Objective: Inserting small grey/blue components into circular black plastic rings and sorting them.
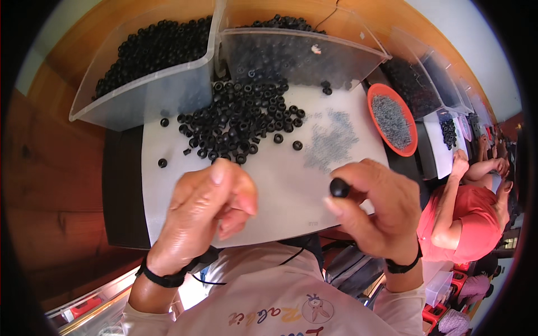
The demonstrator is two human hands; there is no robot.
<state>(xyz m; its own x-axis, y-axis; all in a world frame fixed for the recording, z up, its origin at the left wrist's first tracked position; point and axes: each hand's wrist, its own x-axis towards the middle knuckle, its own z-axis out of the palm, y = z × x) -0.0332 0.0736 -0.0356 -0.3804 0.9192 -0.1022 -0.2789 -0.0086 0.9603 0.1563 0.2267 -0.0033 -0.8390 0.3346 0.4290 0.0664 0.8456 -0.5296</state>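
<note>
From my end I see the right hand (386,210) pinching a black bead (339,187) over the white board (280,196). The left hand (210,201) curls near the bead heap (230,120); I can't tell if it holds anything. Clear tubs (151,101) and an orange bowl (413,143) crowd beyond.

The left hand (210,204) curls, its palm out of sight, as a cloudy bin wall (347,59) blurs the black rings (260,53) behind it. Gray bits (390,120) in a red dish (404,150) are too small to tell apart; the lower edge crops a pale shirt (246,297).
</note>
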